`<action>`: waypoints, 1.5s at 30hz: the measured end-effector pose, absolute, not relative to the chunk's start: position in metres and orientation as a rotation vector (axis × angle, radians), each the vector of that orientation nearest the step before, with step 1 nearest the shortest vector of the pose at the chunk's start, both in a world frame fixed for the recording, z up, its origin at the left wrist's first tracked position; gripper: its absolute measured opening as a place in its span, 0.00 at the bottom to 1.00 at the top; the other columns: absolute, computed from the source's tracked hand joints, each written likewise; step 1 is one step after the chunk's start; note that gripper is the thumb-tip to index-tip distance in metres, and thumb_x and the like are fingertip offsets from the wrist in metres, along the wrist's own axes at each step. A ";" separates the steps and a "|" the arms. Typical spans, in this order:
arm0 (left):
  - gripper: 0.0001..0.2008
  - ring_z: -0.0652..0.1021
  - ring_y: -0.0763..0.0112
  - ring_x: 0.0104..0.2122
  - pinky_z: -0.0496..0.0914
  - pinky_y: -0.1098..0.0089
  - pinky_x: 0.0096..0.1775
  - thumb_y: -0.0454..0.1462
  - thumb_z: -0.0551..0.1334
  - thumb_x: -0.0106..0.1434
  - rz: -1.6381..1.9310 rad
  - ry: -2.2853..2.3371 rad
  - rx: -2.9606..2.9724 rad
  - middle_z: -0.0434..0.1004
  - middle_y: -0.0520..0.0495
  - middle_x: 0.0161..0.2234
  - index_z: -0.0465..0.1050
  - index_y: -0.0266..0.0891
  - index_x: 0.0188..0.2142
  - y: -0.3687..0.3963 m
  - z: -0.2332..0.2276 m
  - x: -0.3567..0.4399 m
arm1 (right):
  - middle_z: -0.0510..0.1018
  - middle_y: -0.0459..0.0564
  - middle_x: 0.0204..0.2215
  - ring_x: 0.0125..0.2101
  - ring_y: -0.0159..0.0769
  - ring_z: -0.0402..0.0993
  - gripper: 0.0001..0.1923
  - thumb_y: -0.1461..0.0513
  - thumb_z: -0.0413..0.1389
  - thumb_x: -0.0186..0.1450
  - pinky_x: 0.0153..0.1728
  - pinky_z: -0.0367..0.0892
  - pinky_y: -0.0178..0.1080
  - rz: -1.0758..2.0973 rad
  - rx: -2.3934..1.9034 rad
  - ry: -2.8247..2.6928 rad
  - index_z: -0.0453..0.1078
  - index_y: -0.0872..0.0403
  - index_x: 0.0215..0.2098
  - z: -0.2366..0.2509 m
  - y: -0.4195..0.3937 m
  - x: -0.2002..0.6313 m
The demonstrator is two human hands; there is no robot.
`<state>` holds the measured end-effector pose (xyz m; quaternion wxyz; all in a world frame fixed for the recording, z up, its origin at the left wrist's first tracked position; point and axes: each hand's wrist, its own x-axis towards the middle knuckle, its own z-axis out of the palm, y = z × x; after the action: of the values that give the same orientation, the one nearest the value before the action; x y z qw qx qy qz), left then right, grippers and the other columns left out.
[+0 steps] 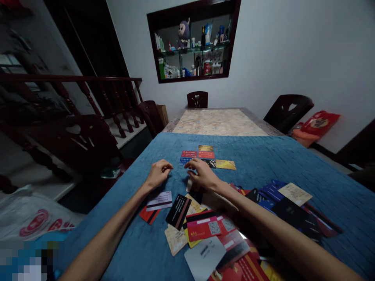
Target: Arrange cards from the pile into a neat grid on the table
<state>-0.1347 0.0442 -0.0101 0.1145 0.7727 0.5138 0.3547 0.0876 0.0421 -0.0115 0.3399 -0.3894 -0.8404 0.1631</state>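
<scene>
Here the left hand [157,174] rests loosely curled, holding nothing, on bare blue cloth [278,160] with open room toward its left edge. The right hand [202,173], fingers bent, touches the blue card [184,160] in the laid-out rows [205,155]; whether it grips is unclear. A loose card heap [205,228] crowds the near edge.

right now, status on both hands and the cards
Left hand loosely curled, resting empty on blue cloth. Right hand fingertips at the neat card rows. Loose card pile under the forearms.

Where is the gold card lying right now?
In the head view, the gold card lies flat on the blue cloth, right end of the laid-out cards, just beyond the right hand.
</scene>
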 end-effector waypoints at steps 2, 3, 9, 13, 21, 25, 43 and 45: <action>0.10 0.76 0.71 0.30 0.69 0.72 0.34 0.30 0.57 0.55 1.050 1.522 2.229 0.78 0.49 0.30 0.78 0.38 0.29 0.043 -0.012 -0.139 | 0.73 0.52 0.38 0.40 0.37 0.69 0.11 0.70 0.56 0.61 0.42 0.65 0.39 0.442 -0.978 -2.259 0.73 0.55 0.41 -0.012 0.029 0.074; 0.10 0.77 0.71 0.31 0.69 0.72 0.35 0.29 0.57 0.55 1.051 1.523 2.220 0.79 0.49 0.30 0.78 0.38 0.29 0.042 -0.012 -0.141 | 0.73 0.52 0.38 0.40 0.38 0.69 0.11 0.69 0.57 0.61 0.43 0.65 0.40 0.454 -0.969 -2.301 0.73 0.55 0.43 -0.012 0.023 0.068; 0.13 0.76 0.72 0.30 0.70 0.72 0.36 0.27 0.55 0.53 1.015 1.530 2.229 0.80 0.49 0.30 0.78 0.37 0.28 0.039 -0.015 -0.147 | 0.73 0.55 0.44 0.44 0.42 0.68 0.15 0.61 0.60 0.63 0.47 0.65 0.43 0.433 -0.825 -2.534 0.72 0.55 0.48 -0.011 -0.005 0.040; 0.16 0.77 0.71 0.31 0.70 0.72 0.38 0.24 0.53 0.51 0.956 1.529 2.242 0.80 0.49 0.30 0.78 0.37 0.29 0.038 -0.019 -0.147 | 0.73 0.56 0.44 0.44 0.45 0.67 0.22 0.55 0.63 0.61 0.45 0.65 0.45 0.357 -0.813 -2.656 0.70 0.56 0.51 -0.012 -0.014 0.033; 0.16 0.77 0.71 0.32 0.70 0.71 0.40 0.23 0.53 0.51 0.892 1.474 2.278 0.80 0.48 0.30 0.78 0.36 0.29 0.036 -0.023 -0.143 | 0.73 0.55 0.44 0.45 0.49 0.65 0.24 0.52 0.63 0.60 0.39 0.64 0.46 0.367 -0.883 -2.707 0.71 0.56 0.50 -0.016 -0.020 0.030; 0.17 0.77 0.71 0.31 0.71 0.70 0.40 0.23 0.52 0.50 0.886 1.482 2.257 0.80 0.48 0.30 0.78 0.35 0.29 0.035 -0.022 -0.143 | 0.74 0.54 0.44 0.45 0.48 0.65 0.22 0.53 0.63 0.60 0.39 0.63 0.45 0.366 -0.882 -2.686 0.71 0.55 0.49 -0.019 -0.021 0.029; 0.10 0.73 0.72 0.26 0.67 0.73 0.31 0.36 0.60 0.53 0.827 1.235 1.901 0.77 0.50 0.24 0.78 0.33 0.30 0.029 -0.005 -0.147 | 0.75 0.55 0.42 0.41 0.41 0.69 0.12 0.63 0.61 0.59 0.44 0.63 0.41 0.546 -1.007 -2.357 0.75 0.56 0.42 -0.017 -0.007 0.042; 0.11 0.72 0.73 0.26 0.65 0.74 0.30 0.38 0.60 0.53 0.799 1.200 1.885 0.76 0.50 0.25 0.78 0.33 0.30 0.026 -0.001 -0.147 | 0.76 0.55 0.40 0.41 0.42 0.70 0.12 0.62 0.61 0.59 0.43 0.63 0.41 0.522 -1.047 -2.319 0.76 0.56 0.42 -0.014 -0.002 0.046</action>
<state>-0.1472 0.0257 -0.0012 0.3748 0.7365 0.4687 0.3122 0.0465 -0.0016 -0.0136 0.2689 -0.3883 -0.8599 0.1938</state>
